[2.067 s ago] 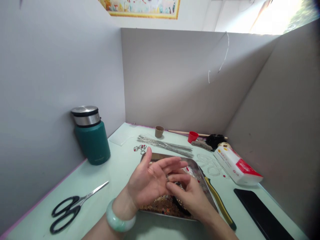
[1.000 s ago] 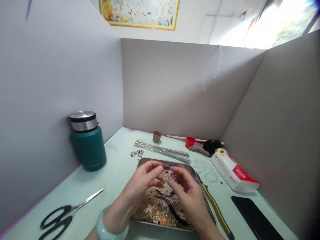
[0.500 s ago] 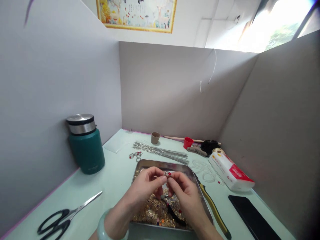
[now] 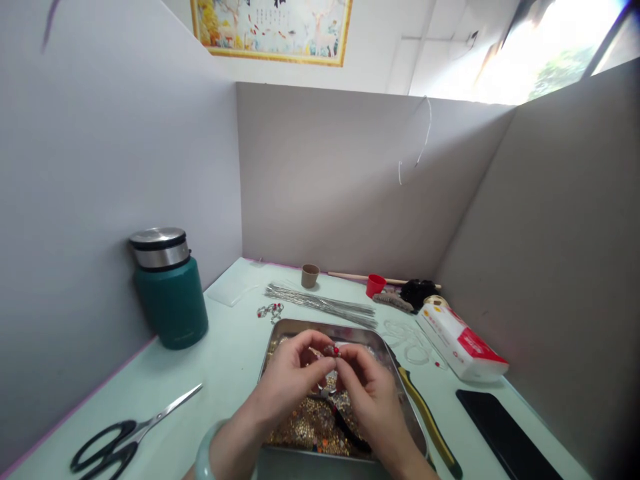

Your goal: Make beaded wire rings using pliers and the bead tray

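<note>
Above a metal tray (image 4: 295,325) of gold and coloured beads, my left hand (image 4: 293,370) and my right hand (image 4: 370,387) meet at the fingertips. Both are closed on a small beaded piece (image 4: 335,351) with a red bead, pinched between thumbs and forefingers. Its lower part is partly hidden by the fingers. A black-handled tool (image 4: 347,430) lies in the tray among the beads, under my hands.
Scissors (image 4: 143,430) and a green flask (image 4: 173,300) are at the left. Behind the tray lie wires (image 4: 320,304), a beaded chain (image 4: 271,311), a brown cup (image 4: 310,275) and a red cup (image 4: 375,285). Yellow-handled pliers (image 4: 430,423), a tissue pack (image 4: 463,343) and a phone (image 4: 505,433) are at the right.
Both hands still hold the beaded piece, which has shifted slightly left and turned a little. The fingers of my right hand have curled slightly. The whole view has shifted slightly.
</note>
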### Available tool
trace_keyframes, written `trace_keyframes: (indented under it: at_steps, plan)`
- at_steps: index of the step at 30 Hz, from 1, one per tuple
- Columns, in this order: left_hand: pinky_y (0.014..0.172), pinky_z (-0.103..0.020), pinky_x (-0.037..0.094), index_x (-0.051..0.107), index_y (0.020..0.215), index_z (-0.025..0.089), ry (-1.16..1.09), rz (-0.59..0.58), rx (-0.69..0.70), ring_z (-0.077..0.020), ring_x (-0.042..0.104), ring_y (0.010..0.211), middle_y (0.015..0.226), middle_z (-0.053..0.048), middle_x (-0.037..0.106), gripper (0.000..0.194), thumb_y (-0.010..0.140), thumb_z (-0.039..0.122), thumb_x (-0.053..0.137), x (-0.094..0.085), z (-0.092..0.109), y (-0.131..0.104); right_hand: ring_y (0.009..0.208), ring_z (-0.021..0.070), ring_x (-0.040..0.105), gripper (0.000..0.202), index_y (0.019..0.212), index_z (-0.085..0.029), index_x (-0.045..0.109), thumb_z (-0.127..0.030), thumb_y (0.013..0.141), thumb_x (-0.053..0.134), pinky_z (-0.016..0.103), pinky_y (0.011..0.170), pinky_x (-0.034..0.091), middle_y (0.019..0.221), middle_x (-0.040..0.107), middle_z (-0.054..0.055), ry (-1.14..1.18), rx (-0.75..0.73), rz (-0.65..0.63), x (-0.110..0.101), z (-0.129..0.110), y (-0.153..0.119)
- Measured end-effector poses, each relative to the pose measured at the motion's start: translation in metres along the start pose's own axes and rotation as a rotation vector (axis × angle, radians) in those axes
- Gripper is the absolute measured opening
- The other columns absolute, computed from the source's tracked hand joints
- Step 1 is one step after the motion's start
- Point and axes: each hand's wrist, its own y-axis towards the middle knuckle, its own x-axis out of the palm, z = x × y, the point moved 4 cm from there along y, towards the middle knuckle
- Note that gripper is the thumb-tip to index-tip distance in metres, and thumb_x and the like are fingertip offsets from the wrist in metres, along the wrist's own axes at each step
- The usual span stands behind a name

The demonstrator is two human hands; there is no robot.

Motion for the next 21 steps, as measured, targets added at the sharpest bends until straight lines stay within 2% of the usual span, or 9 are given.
trace_keyframes:
  at_steps: [4, 9, 17, 21]
  plan:
    - [0.055, -0.025, 0.042, 0.059, 0.087, 0.016, 0.038, 0.020, -0.009, -0.0128, 0.052, 0.058, 0.063, 0.001, 0.055, 0.018, 0.078, 0.032, 0.061, -0.001, -0.001, 0.000, 0.075, 0.0172, 0.057, 0.015, 0.093, -0.020, 0.063, -0.029, 0.089, 0.052, 0.025, 0.067, 0.043, 0.081, 0.063, 0.002, -0.055, -0.037, 0.021, -0.001, 0.003, -0.001]
    - [0.055, -0.026, 0.042, 0.059, 0.083, 0.014, 0.052, -0.009, -0.041, -0.0118, 0.050, 0.056, 0.064, 0.001, 0.055, 0.018, 0.076, 0.031, 0.063, 0.000, 0.000, 0.000, 0.074, 0.0175, 0.059, 0.016, 0.093, -0.020, 0.066, -0.029, 0.088, 0.053, 0.025, 0.067, 0.045, 0.080, 0.066, 0.002, -0.040, -0.017, 0.030, -0.002, 0.004, 0.000]
    - [0.058, -0.027, 0.048, 0.061, 0.082, 0.011, -0.216, -0.161, -0.066, -0.0149, 0.057, 0.066, 0.072, -0.003, 0.058, 0.024, 0.079, 0.035, 0.061, 0.003, 0.001, -0.002, 0.075, 0.0172, 0.060, 0.016, 0.086, -0.021, 0.066, -0.030, 0.089, 0.053, 0.025, 0.069, 0.045, 0.081, 0.067, 0.002, -0.043, -0.064, -0.009, -0.002, -0.004, 0.000]
    - [0.060, -0.029, 0.050, 0.061, 0.080, 0.011, -0.279, -0.144, -0.100, -0.0151, 0.059, 0.066, 0.072, -0.004, 0.058, 0.024, 0.079, 0.035, 0.063, 0.000, -0.002, -0.002, 0.070, 0.0163, 0.060, 0.020, 0.094, -0.022, 0.066, -0.035, 0.089, 0.051, 0.025, 0.066, 0.045, 0.086, 0.068, 0.003, -0.075, -0.017, 0.010, -0.006, -0.006, 0.001]
